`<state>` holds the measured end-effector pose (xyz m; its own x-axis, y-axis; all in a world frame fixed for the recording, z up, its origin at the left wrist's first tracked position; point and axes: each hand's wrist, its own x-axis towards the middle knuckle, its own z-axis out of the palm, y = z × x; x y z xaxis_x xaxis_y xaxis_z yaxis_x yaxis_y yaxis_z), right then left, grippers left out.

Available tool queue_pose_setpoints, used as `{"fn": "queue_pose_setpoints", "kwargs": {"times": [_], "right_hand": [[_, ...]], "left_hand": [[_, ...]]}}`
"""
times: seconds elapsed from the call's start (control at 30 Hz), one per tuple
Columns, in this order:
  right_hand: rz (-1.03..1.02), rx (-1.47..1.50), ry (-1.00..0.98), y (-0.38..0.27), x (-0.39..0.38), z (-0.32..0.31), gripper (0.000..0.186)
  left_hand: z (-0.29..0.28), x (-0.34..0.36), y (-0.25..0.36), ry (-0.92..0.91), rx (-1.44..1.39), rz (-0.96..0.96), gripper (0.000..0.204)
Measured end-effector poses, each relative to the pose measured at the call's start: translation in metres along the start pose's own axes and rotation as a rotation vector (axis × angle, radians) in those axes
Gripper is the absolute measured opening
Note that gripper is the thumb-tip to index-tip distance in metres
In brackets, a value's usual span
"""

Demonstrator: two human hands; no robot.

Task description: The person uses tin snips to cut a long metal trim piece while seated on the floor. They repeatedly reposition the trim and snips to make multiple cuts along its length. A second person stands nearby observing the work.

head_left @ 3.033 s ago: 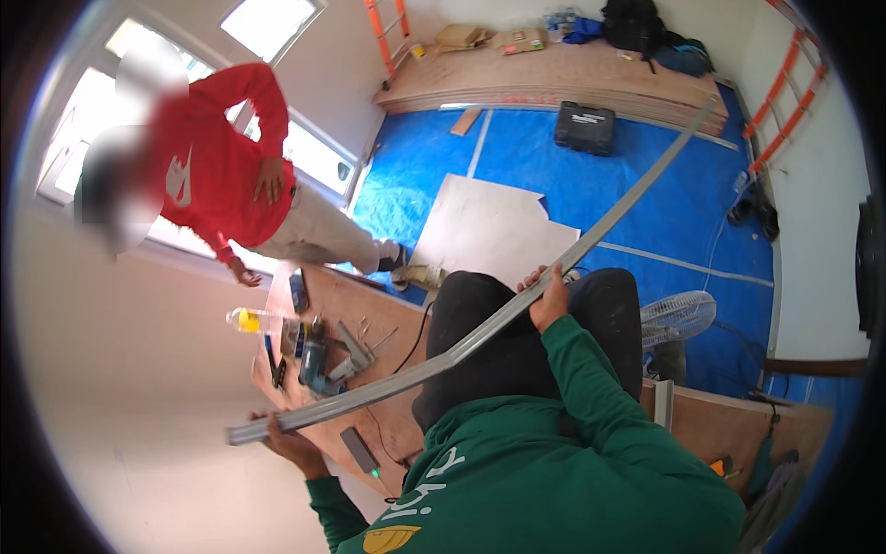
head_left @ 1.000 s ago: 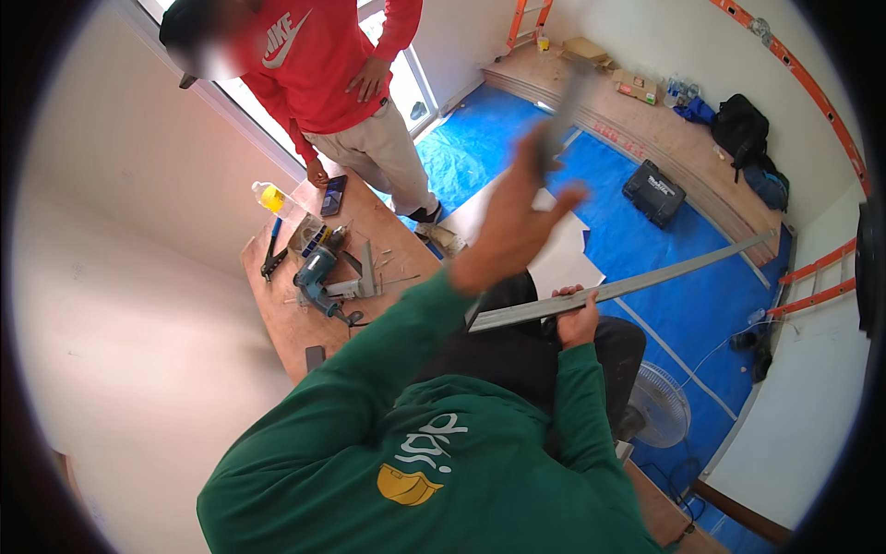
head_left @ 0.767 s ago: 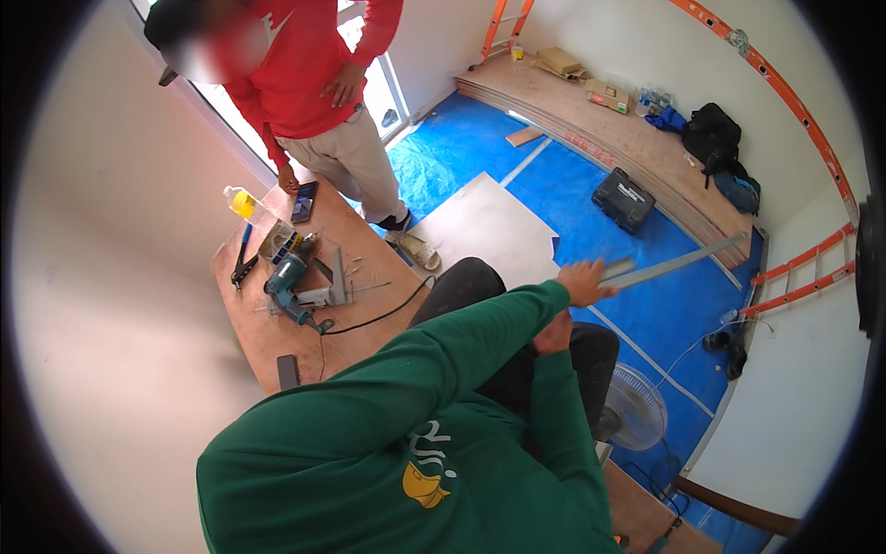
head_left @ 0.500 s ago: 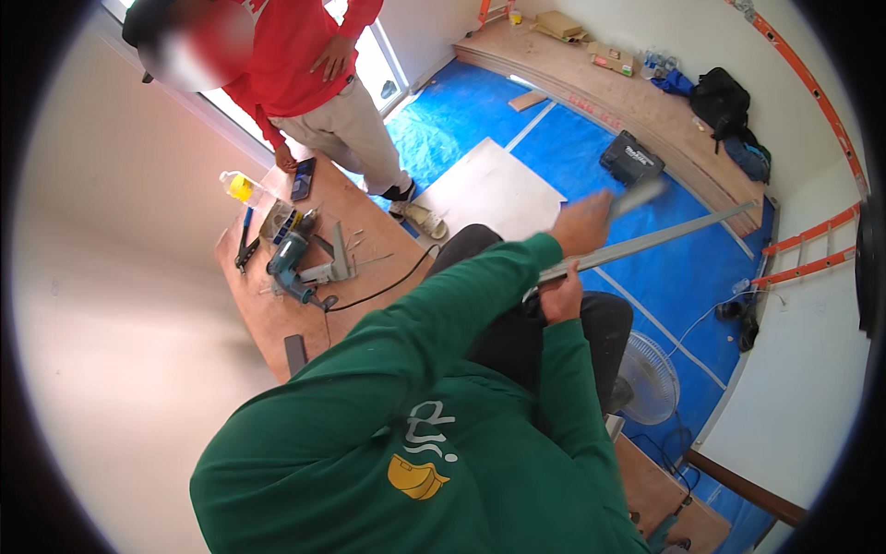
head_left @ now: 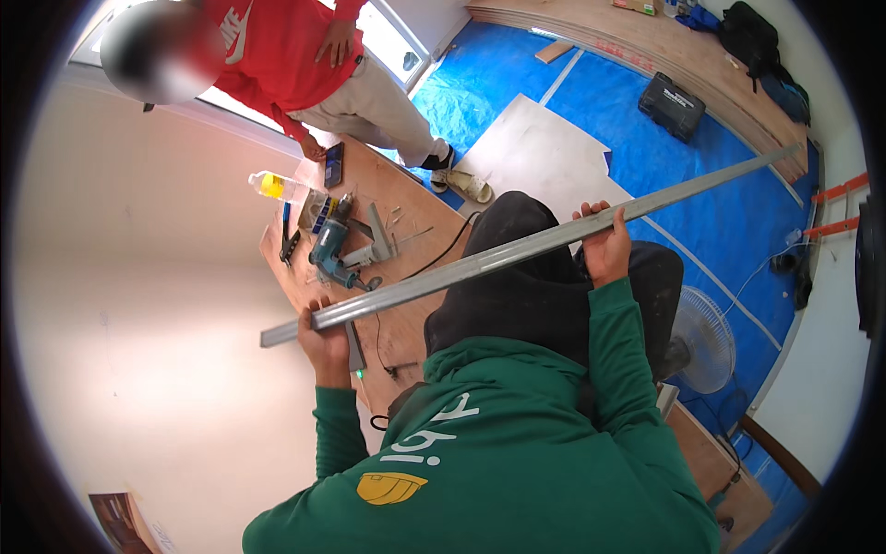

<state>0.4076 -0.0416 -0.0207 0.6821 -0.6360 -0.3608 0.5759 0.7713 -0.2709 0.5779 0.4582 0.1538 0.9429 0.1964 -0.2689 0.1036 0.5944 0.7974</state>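
A long grey metal channel (head_left: 480,262) slants across in front of me, its near end low at the left and its far end high at the right. My left hand (head_left: 325,345) is closed round it near the left end. Farther along, my right hand (head_left: 606,247) supports it from below with the fingers curled about it. The channel passes over my dark trousers and the wooden board table (head_left: 420,316). On that table, near the channel, lie a teal power drill (head_left: 329,251) and a grey angled metal piece (head_left: 375,238).
A person in red (head_left: 286,55) stands at the table's far side, one hand by a phone (head_left: 334,164). A bottle (head_left: 274,186) and blue-handled pliers (head_left: 289,242) lie there too. A fan (head_left: 701,340) stands at right; a black tool case (head_left: 672,106) sits on blue sheeting (head_left: 637,134).
My left hand has moved from beside the right, where it was blurred with a grey piece, to the channel's left end. The channel now extends farther left, and my right hand has shifted right and up.
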Motion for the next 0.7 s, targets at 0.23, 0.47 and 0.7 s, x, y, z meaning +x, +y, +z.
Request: {"fn": "queue_pose_setpoints", "kwargs": {"times": [0.23,0.47,0.7], "right_hand": [[0.005,-0.045,0.026,0.002,0.007,-0.018,0.038],[-0.017,-0.069,-0.093,-0.005,0.010,-0.026,0.037],[-0.015,-0.082,0.092,-0.014,-0.027,-0.029,0.033]], "left_hand": [[0.256,-0.070,-0.028,-0.550,0.314,0.550,0.042],[0.374,-0.126,-0.301,-1.490,1.236,0.530,0.062],[0.340,-0.144,-0.365,-1.535,1.360,0.368,0.068]]}}
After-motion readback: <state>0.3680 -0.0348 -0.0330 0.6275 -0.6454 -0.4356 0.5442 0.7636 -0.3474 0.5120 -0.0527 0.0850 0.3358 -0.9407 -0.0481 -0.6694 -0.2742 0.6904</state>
